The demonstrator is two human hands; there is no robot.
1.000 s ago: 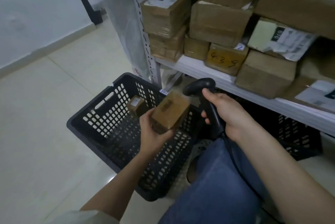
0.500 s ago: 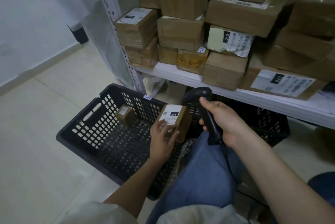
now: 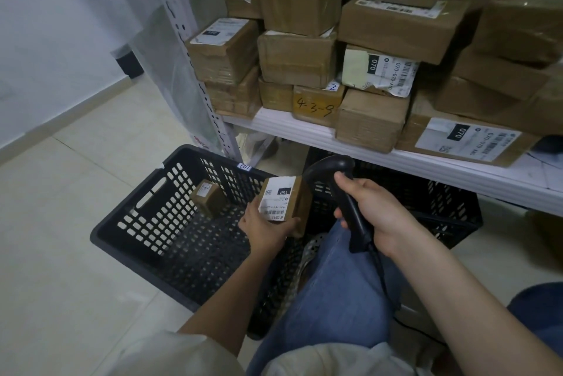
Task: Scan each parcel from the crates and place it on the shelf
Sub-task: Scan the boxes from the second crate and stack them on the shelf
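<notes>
Denim knee point(image 3: 332, 278) fills the lower centre of the frame. Just above it, the right hand point(image 3: 380, 214) curls round the handle of a black barcode scanner point(image 3: 341, 193), its head tipped toward the parcel. The left hand point(image 3: 263, 226) grips a small brown parcel point(image 3: 281, 202) from below, white label up, over the right edge of a black perforated crate point(image 3: 146, 223). A smaller labelled box point(image 3: 208, 197) lies inside the crate. A second black crate point(image 3: 441, 208) sits under the white shelf point(image 3: 441, 168) at right. Stacked cardboard boxes crowd the shelf, one marked "4-3-9" point(image 3: 315, 106).
</notes>
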